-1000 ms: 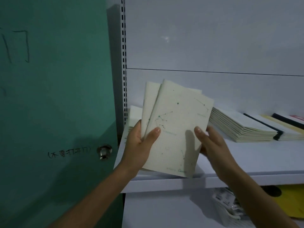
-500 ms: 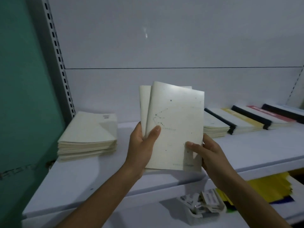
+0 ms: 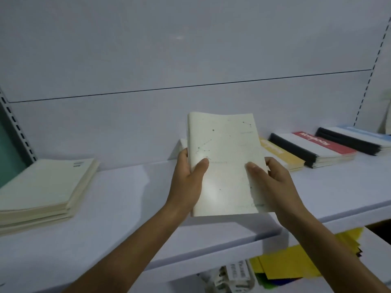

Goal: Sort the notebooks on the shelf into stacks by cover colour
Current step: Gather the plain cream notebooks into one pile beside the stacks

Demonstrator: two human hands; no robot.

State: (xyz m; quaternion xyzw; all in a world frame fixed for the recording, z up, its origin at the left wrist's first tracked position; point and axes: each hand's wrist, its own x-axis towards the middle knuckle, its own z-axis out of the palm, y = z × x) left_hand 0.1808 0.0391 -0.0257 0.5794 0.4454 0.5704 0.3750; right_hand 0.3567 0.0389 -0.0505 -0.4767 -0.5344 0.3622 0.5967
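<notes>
Cream notebooks (image 3: pixel 225 163) sit clamped between your left hand (image 3: pixel 188 180) and right hand (image 3: pixel 273 182), thumbs on the front cover, above the white shelf (image 3: pixel 127 208); cream stack (image 3: pixel 42 187) lies left.

- Head cam, only view: looks forward and slightly down at shelf (image 3: pixel 127 208), facing back panel (image 3: pixel 190 49).
- Close in: left hand (image 3: pixel 188 178) and right hand (image 3: pixel 273 182) grip cream notebooks (image 3: pixel 226 166) mid-frame; forearms enter from bottom edge.
</notes>
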